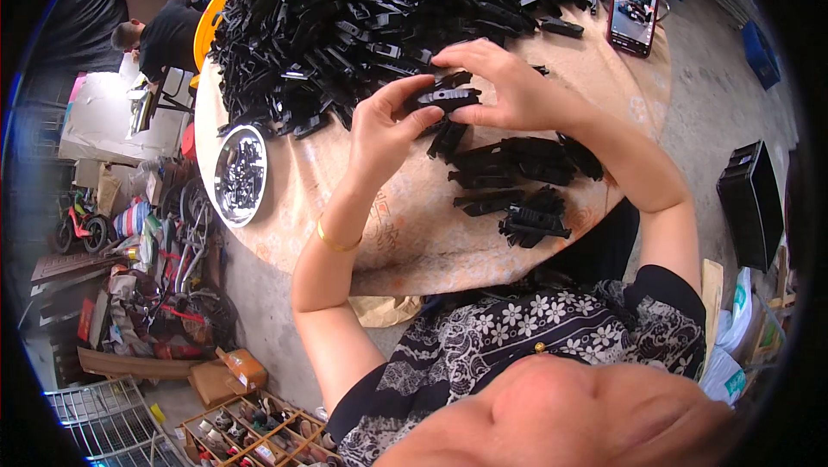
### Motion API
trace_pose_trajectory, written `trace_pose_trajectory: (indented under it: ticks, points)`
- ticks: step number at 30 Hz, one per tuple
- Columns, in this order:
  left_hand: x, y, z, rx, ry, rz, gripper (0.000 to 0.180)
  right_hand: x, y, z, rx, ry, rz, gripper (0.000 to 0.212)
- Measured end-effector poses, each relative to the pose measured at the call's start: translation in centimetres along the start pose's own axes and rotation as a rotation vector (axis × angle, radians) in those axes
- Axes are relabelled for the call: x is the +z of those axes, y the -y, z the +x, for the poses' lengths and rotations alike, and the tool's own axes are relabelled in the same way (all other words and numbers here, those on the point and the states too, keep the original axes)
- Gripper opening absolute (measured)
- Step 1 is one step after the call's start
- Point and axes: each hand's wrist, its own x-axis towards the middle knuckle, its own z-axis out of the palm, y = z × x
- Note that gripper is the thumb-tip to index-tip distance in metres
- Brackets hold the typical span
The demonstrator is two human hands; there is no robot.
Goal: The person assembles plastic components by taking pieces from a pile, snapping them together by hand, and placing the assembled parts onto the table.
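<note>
Between my two hands, above the cloth-covered round table [405,251], is a black plastic part [450,98] with a pale metallic strip along it. My left hand [384,131] pinches its left end between thumb and fingers. On the other end, my right hand [509,87] has its thumb below and fingers above. A big heap of similar black plastic parts [345,27] covers the far side of the table. Nearer me, to the right, lies a smaller group of black parts [513,162], with a short stack [535,219] beside it.
A white-rimmed round tray [261,175] of small shiny pieces sits at the table's left edge. At the far right a phone [634,6] stands upright. A black crate [750,208] is on the floor at right. Another person [168,31] is at far left.
</note>
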Motion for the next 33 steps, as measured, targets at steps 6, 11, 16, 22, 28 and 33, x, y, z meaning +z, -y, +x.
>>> trace_pose_trajectory:
  ticks: [6, 11, 16, 22, 28, 33]
  points:
    - [0.7, -1.4, -0.7, 0.214, -0.035, 0.589, 0.034, -0.8, 0.0, -0.2, 0.243, 0.302, 0.15, 0.036]
    - [0.4, -0.9, -0.8, 0.329, -0.055, 0.527, 0.033, -0.4, -0.4, -0.5, 0.05, 0.16, 0.059, 0.035]
    - [-0.9, -2.0, -1.0, -0.126, 0.195, 0.399, 0.03, 0.2, -0.5, -0.1, 0.396, 0.292, 0.588, 0.033]
    - [-0.4, -2.2, -2.3, -0.109, 0.445, 0.472, 0.027, 1.3, -1.8, -1.5, 0.258, 0.695, 0.451, 0.011]
    - [0.3, -1.9, -2.8, -0.1, 0.675, 0.291, 0.028, 0.0, -0.9, -0.6, 0.313, 0.788, 0.449, 0.009]
    - [-3.3, 0.0, 0.2, 0.217, -0.005, 0.791, 0.021, 2.0, -1.1, -0.1, -0.046, 0.36, 0.109, 0.027]
